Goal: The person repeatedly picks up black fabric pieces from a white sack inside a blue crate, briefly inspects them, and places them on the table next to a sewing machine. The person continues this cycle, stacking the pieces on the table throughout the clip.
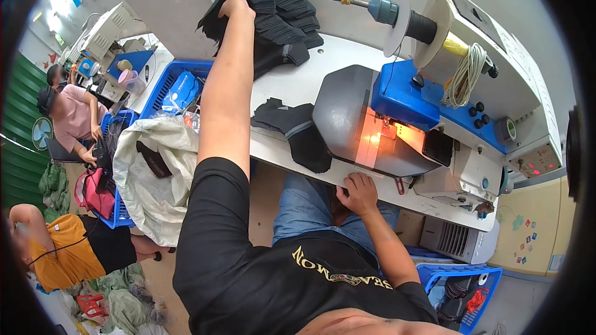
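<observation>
At upper centre, the left hand (236, 5) grips the stack of black pieces (273, 12), none yet fed to the machine (372, 124), while the right hand (357, 193) rests curled, holding nothing, on the bench (279, 93) edge.

The person's left arm stretches straight forward and up, bare below a short black sleeve, elbow nearly locked. The left hand (234, 4) is at full reach, fingers curled closed in a grip. The right arm bends at the elbow, held low near the lap, and the right hand (357, 192) rests palm down, fingers loosely curled.
</observation>
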A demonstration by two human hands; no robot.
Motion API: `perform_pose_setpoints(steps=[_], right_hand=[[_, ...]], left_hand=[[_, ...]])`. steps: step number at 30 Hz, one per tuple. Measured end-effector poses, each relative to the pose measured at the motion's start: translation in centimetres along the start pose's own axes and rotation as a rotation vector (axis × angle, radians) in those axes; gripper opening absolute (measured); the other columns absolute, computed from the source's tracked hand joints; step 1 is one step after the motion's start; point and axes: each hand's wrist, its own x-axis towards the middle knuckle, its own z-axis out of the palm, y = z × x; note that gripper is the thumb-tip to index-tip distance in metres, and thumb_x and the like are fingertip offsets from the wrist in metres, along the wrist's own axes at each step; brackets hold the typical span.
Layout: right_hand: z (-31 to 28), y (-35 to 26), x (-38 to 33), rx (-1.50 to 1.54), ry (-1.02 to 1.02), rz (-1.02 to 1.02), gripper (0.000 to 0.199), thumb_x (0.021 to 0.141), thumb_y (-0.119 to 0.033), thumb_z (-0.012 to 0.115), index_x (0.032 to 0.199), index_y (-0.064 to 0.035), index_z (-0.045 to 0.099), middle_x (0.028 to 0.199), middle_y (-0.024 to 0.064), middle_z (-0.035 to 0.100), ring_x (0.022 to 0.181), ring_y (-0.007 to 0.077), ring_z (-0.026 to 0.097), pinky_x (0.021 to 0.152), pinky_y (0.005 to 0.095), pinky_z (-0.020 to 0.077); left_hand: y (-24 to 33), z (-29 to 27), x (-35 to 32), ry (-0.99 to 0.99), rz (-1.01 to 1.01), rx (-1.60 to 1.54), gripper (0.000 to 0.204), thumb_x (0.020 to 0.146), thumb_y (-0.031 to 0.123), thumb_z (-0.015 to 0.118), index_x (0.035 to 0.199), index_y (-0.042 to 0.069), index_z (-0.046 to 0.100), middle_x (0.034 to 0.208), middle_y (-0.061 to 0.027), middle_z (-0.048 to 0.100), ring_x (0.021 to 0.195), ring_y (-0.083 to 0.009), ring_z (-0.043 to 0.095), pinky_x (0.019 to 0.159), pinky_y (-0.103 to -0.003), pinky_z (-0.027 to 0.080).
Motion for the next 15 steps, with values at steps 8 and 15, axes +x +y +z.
perform_pose_setpoints(steps=[8,15], right_hand=[[0.4,0.2,-0.5,-0.024,0.004,0.001,0.025,0.072,-0.030,0.070,0.082,-0.0103,0.058,0.090,0.0043,0.057,0.087,0.0236,0.057,0.072,0.0371,0.0474],[0.2,0.1,-0.2,-0.015,0.009,0.009,0.025,0.071,-0.029,0.071,0.082,-0.0102,0.059,0.090,0.0046,0.057,0.088,0.0240,0.058,0.072,0.0373,0.0478]], left_hand=[[3.2,-3.4,3.3,-0.431,0.013,0.992,0.084,0.076,0.063,0.069,0.126,-0.003,0.053,0.129,-0.0227,0.055,0.118,-0.0368,0.054,0.089,-0.047,0.049],[2.0,-4.5,2.6,0.213,1.680,1.426,0.064,0.077,0.055,0.069,0.121,0.010,0.058,0.120,-0.0176,0.057,0.109,-0.0342,0.056,0.090,-0.048,0.045]])
